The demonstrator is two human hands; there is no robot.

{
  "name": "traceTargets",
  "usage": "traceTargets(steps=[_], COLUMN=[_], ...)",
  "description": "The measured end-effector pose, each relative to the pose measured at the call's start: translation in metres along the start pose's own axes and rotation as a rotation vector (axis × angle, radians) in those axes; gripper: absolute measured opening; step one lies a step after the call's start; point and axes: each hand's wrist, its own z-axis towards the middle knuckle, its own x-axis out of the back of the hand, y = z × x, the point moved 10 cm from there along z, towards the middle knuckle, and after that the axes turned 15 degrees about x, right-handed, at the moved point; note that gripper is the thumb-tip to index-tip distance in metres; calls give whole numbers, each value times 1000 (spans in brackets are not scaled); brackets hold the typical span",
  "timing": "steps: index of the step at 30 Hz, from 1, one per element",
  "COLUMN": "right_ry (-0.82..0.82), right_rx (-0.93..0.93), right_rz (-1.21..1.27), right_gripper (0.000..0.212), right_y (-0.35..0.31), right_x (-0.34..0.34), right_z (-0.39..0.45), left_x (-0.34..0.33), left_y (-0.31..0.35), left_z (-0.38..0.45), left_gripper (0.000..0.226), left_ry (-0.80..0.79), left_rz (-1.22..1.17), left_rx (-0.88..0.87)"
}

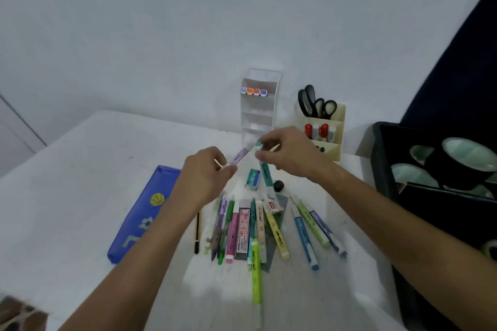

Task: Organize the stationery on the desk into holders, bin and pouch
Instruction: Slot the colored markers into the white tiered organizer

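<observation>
There's just the one view, worn on the person's head, looking forward and down over the white desk (80, 169). It sits close, both forearms reaching in from the bottom, the wall (188, 21) straight ahead.

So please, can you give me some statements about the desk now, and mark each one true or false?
1. The left hand holds a purple marker. True.
2. The scissors lie flat on the desk. False: they stand in the cream holder.
3. The blue pouch lies left of the pen pile. True.
4. The white tiered holder is empty. False: four markers sit in its top tier.
5. The right hand pinches a teal marker. True.
</observation>
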Motion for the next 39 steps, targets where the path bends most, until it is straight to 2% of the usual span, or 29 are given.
traceTargets(steps=[4, 8, 11, 16, 23, 30, 39], right_ry=[255, 428, 460, 432, 387, 375, 392], right_rx=[105, 197, 274, 284, 308, 227, 125], right_rz=[40, 22, -39, -97, -205, -141, -154], right_gripper=[22, 20, 19, 19, 17, 24, 17], right_y=[-23, -33, -36, -24, -6, 15, 35], right_x=[48, 68, 63, 43, 18, 7, -4], right_z=[21, 29, 32, 41, 61, 80, 89], left_x=[56, 81, 77, 60, 32, 18, 4], left_y=[42, 77, 91, 105, 106, 106, 102], left_z=[14, 27, 38, 42, 63, 88, 111], left_gripper=[21, 24, 26, 19, 28, 27, 21], left_ry=[229, 359, 390, 418, 302, 193, 102], left_rz=[-151, -71, 34, 177, 229, 336, 261], left_rx=[-172, -340, -402, -543, -543, -435, -409])
